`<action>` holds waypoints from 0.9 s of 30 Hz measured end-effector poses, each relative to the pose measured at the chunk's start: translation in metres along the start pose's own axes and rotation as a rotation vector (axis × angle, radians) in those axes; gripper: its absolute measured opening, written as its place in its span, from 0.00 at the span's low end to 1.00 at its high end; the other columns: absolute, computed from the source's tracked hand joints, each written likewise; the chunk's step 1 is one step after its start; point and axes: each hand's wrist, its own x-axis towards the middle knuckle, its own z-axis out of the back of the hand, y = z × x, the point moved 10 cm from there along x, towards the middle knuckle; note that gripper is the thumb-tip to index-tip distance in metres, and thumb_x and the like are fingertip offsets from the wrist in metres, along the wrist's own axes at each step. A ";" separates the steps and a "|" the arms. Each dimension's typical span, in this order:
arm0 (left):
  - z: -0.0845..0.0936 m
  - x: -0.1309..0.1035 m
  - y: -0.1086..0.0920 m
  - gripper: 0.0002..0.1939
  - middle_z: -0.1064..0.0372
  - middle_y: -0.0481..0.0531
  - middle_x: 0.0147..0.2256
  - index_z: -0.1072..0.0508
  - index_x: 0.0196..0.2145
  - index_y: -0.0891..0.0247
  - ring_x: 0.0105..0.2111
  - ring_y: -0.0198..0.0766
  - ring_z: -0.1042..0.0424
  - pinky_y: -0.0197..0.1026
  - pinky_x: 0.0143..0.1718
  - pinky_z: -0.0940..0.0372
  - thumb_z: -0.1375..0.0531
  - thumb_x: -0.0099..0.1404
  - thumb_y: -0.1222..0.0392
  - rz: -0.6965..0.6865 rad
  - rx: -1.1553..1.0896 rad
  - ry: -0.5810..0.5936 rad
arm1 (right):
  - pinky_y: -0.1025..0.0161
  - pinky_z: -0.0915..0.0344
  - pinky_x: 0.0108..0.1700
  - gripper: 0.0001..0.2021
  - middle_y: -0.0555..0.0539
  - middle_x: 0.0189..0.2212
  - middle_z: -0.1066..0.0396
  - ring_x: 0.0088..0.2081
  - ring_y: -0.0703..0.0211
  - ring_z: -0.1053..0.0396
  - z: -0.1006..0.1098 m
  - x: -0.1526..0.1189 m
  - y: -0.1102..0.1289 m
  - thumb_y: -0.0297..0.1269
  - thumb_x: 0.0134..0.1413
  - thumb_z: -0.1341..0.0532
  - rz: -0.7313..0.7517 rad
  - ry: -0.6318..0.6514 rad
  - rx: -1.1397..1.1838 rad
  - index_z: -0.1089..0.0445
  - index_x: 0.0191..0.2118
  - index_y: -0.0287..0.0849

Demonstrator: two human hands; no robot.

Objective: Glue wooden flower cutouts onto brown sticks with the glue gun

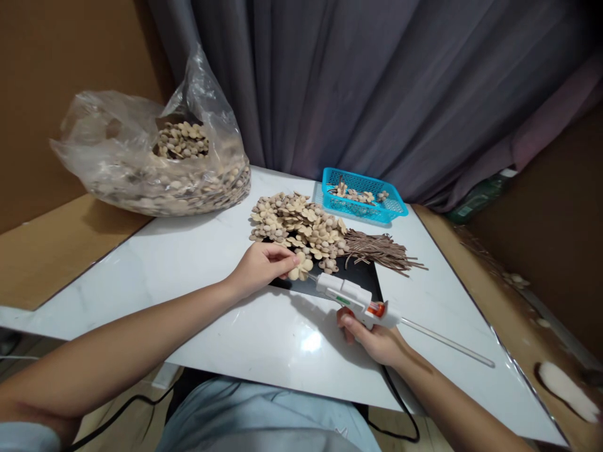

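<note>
Between its thumb and fingers, my left hand [265, 266] pinches a pale flower-shaped piece [300, 267] at the front edge of a pile. My right hand [370, 336] is wrapped round the handle of a white glue gun [346, 292], whose tip points left at the flower piece, touching it or very close. A long clear glue stick [447, 342] sticks out of the gun's back. Behind the hands, a heap of beige and grey-brown flower pieces [296, 220] lies partly on a black mat [362, 276]. Thin brown strips [384, 251] lie bundled right of the heap.
A large clear plastic bag [164, 169] full of similar pieces stands at the back left. At the back right sits a blue basket [396, 210] with some flower pieces and stems. A black cable [400, 402] hangs off the front edge of the white table [188, 326].
</note>
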 end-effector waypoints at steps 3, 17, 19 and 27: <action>-0.002 -0.001 -0.002 0.09 0.28 0.49 0.20 0.22 0.27 0.69 0.20 0.29 0.34 0.30 0.23 0.38 0.34 0.55 0.57 -0.003 0.008 0.011 | 0.61 0.33 0.34 0.19 0.49 0.18 0.32 0.25 0.57 0.30 0.000 0.000 0.000 0.49 0.61 0.51 0.015 0.003 0.015 0.35 0.26 0.43; 0.003 -0.001 -0.003 0.10 0.28 0.49 0.21 0.22 0.27 0.69 0.21 0.30 0.33 0.31 0.23 0.38 0.34 0.55 0.57 -0.026 0.022 -0.026 | 0.62 0.34 0.30 0.20 0.50 0.17 0.34 0.23 0.58 0.31 -0.001 0.001 0.000 0.52 0.60 0.50 -0.008 -0.006 0.100 0.30 0.36 0.40; 0.006 0.000 -0.005 0.10 0.28 0.49 0.21 0.22 0.28 0.69 0.20 0.30 0.34 0.31 0.23 0.38 0.34 0.54 0.57 -0.040 0.034 -0.052 | 0.62 0.34 0.30 0.20 0.50 0.18 0.34 0.24 0.58 0.31 -0.001 0.001 -0.003 0.52 0.60 0.50 -0.021 -0.004 0.090 0.30 0.36 0.40; 0.018 0.004 -0.008 0.10 0.27 0.50 0.22 0.21 0.29 0.68 0.20 0.30 0.34 0.32 0.23 0.37 0.33 0.54 0.56 -0.079 -0.032 -0.122 | 0.62 0.33 0.31 0.19 0.50 0.18 0.33 0.25 0.57 0.31 0.000 0.001 -0.001 0.51 0.59 0.48 -0.046 -0.009 0.074 0.29 0.35 0.41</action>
